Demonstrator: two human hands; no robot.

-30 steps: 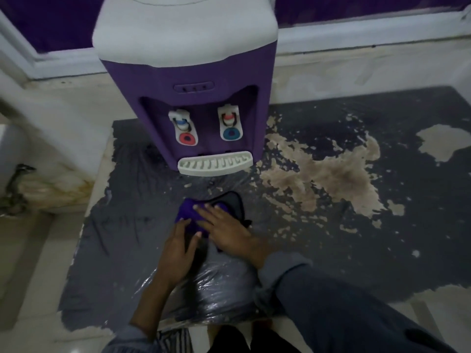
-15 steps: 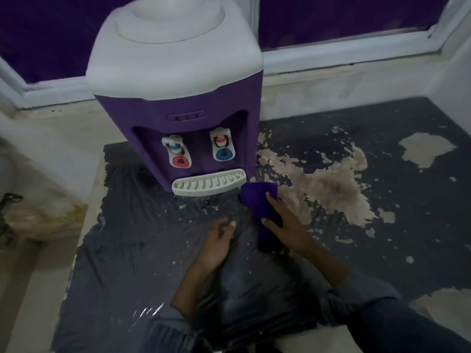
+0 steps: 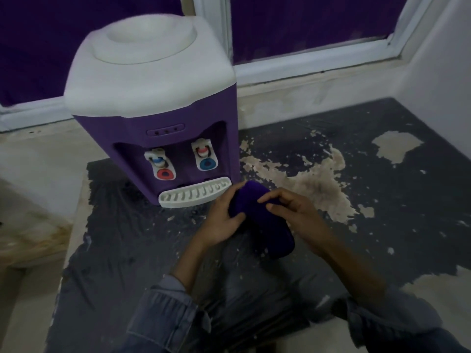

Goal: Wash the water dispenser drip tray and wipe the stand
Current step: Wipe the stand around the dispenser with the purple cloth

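Left grip (image 3: 221, 220) is off the bench (image 3: 127, 238) & onto the cloth (image 3: 260, 225). Right grip (image 3: 295, 215) is curled round it too, just right of the tray (image 3: 195, 196). Prob refolding for the next wipe; tray not yet out of the dispenser (image 3: 153, 98).

A white window frame (image 3: 305, 61) runs behind, purple panes (image 3: 305, 21) dark above it. Below it lies a stained pale sill (image 3: 293, 98). A white wall (image 3: 446, 72) closes the right side, meeting the frame there.
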